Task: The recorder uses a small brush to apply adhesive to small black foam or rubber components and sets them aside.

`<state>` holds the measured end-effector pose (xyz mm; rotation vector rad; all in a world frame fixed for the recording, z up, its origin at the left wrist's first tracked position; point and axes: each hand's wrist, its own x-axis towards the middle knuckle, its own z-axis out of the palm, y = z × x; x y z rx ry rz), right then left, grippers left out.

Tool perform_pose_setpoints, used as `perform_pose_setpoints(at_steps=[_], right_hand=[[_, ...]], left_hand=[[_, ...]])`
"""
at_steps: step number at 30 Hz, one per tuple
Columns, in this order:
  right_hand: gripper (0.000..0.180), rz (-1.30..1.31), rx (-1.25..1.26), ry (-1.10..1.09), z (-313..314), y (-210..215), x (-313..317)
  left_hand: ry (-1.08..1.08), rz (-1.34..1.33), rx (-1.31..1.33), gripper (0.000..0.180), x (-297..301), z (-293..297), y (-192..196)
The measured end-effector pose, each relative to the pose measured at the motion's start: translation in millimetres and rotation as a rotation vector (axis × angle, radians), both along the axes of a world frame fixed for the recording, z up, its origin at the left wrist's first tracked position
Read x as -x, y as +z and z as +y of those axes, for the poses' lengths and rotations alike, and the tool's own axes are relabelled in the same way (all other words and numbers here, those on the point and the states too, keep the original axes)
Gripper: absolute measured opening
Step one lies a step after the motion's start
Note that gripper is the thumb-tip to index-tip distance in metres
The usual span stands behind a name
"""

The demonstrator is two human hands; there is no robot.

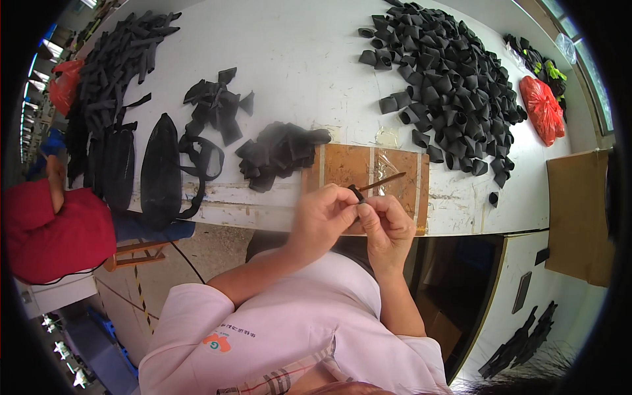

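Note:
Both hands meet over the near edge of the table. My left hand [322, 220] and my right hand [390, 227] pinch a small black fabric piece [356, 193] between thumbs and fingertips. A thin brown stick-like tool [385, 181] shows just beyond the fingers; whether it touches the piece I cannot tell. Beneath them lies a brown board [342, 161] crossed by pale strips and clear tape. Next to the board's left side is a heap of flat black fabric pieces [276, 155]. A large pile of black fabric loops [454, 85] spreads beyond it to the right.
Further left lie more black pieces [217, 105], a black pouch with a strap [161, 168] and a pile of black strips [122, 59]. A red plastic bag [543, 108] and a cardboard box [579, 217] stand right. A person in red [59, 227] sits at left.

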<state>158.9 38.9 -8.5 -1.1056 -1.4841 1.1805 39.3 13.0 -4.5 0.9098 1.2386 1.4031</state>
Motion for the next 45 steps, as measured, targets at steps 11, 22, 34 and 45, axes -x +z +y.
perform_pose_setpoints(at_steps=[11, 22, 34, 45], right_hand=[[0.010, -0.084, -0.008, -0.090, 0, -5, -13], [0.019, 0.830, 0.675, 0.332, 26, 41, -28], [0.023, 0.459, 0.504, 0.466, 66, 25, -20], [0.031, -0.105, -0.455, 0.043, 38, 51, -13]], left_hand=[[-0.230, -0.903, 0.281, 0.012, 5, 7, 7], [-0.002, -0.357, 0.050, 0.010, -11, 31, 42], [-0.154, -0.619, 0.120, 0.014, 7, 43, 32], [-0.104, 0.018, -0.360, 0.010, 4, 45, 46]])
